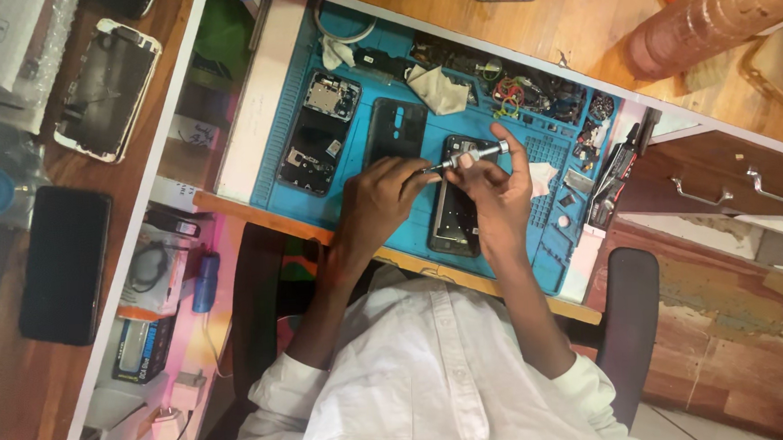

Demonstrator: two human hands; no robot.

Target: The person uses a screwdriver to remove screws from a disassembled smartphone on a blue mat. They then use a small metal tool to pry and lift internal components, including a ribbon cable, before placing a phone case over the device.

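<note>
Two hands work over a blue work mat (546, 265) that lies on a wooden desk with a white edge. We see the mat has small compartments along its far and right sides, filled with tiny parts, coloured rubber bands (508, 93) and a crumpled cloth (438, 90). On the mat we see three phones: an opened phone (318, 134) with its circuit board bare at the left, a dark back cover (396, 129) beside it, and a dark phone (456, 212) under the hands. Our right hand (495, 188) closes its fingers around a small metal screwdriver (470, 156), with the forefinger resting on its cap. Our left hand (385, 189) pinches the tool near its tip, just above the dark phone. At the far left, on another wooden surface, lie a black phone (63, 262) and a phone frame (108, 87). Drawers with metal handles (721, 196) stand at the right.
</note>
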